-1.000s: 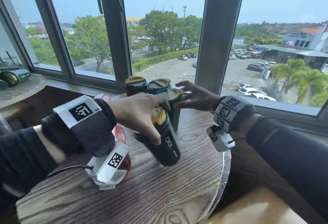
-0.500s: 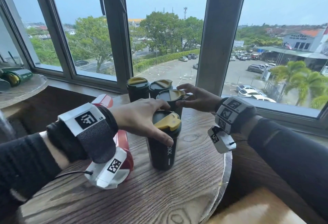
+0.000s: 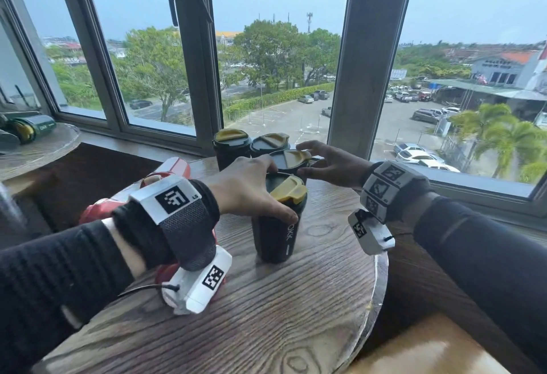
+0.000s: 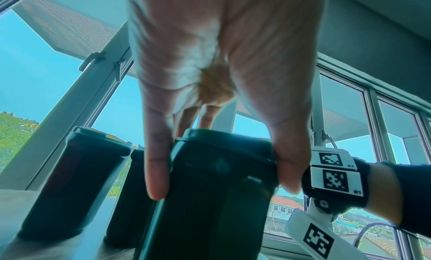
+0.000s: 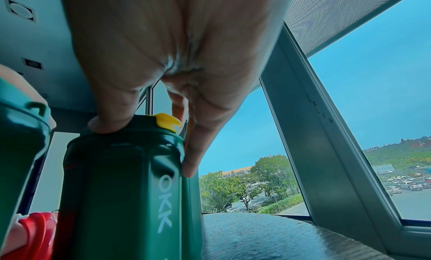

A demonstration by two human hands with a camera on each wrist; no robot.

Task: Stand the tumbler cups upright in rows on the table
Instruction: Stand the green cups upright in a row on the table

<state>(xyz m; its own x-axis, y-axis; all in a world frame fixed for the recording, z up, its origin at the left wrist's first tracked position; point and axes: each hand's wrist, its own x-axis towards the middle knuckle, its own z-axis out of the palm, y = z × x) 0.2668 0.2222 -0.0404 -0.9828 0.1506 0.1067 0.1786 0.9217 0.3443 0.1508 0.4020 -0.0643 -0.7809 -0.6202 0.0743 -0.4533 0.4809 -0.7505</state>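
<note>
Four dark green tumblers with yellow-tabbed lids stand upright on the round wooden table (image 3: 266,314). Two (image 3: 231,148) (image 3: 270,144) are at the back by the window. A third (image 3: 285,161) (image 5: 116,190) stands just in front of them; my right hand (image 3: 302,159) (image 5: 147,146) holds its lid between thumb and fingers. The front tumbler (image 3: 278,240) (image 4: 210,208) stands nearest me, marked OKK. My left hand (image 3: 281,193) (image 4: 221,175) grips its lid from above, fingers down one side and thumb down the other.
Red tumblers (image 3: 174,166) (image 3: 97,210) lie on the table's left side, partly hidden behind my left wrist. A second round table (image 3: 44,148) at far left carries lying green tumblers (image 3: 35,127). The window frame (image 3: 364,77) rises right behind the row. The table's rim (image 3: 380,279) drops off at right.
The front tumbler went from tilted to standing upright. My left hand shifted from its side up onto the lid. My right hand stayed on the third tumbler.
</note>
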